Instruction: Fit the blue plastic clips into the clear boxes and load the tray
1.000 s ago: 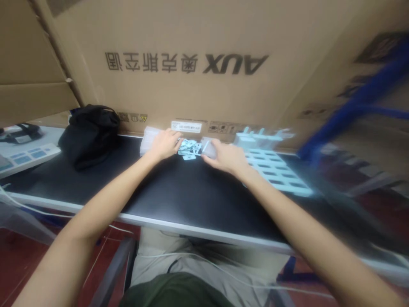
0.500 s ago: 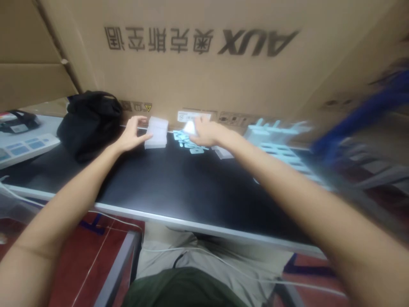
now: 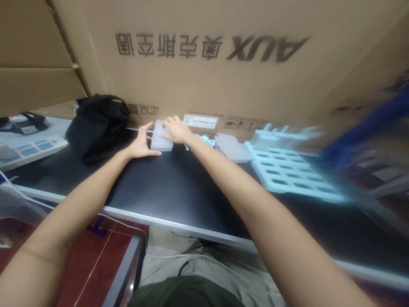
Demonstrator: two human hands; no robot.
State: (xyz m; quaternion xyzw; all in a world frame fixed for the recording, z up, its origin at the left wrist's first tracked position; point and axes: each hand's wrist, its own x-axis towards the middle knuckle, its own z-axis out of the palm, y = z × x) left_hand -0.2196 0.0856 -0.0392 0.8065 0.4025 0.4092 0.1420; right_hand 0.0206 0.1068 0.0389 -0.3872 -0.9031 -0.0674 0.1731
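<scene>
A translucent white block, box or stack of flat pieces, I cannot tell which, sits on the black table between my hands. My left hand curves around its left side, thumb and fingers spread apart, the thumb near its front edge. From the right, my right hand reaches over its top with bent fingers; whatever they pinch is hidden. Behind my right wrist lies a pile of small light-blue pieces, partly covered. A second translucent white tray or stack rests to the right of the pile.
A light-blue rack with rows of rectangular slots stands at the right. A black bag sits at the left, beside a white panel with blue squares. The large cardboard box walls off the table's back. A white cable hangs below the table edge.
My right hand has moved left from the light-blue pile, where it held something white, to the translucent block. My left hand has come closer around the block. The view has shifted slightly.
</scene>
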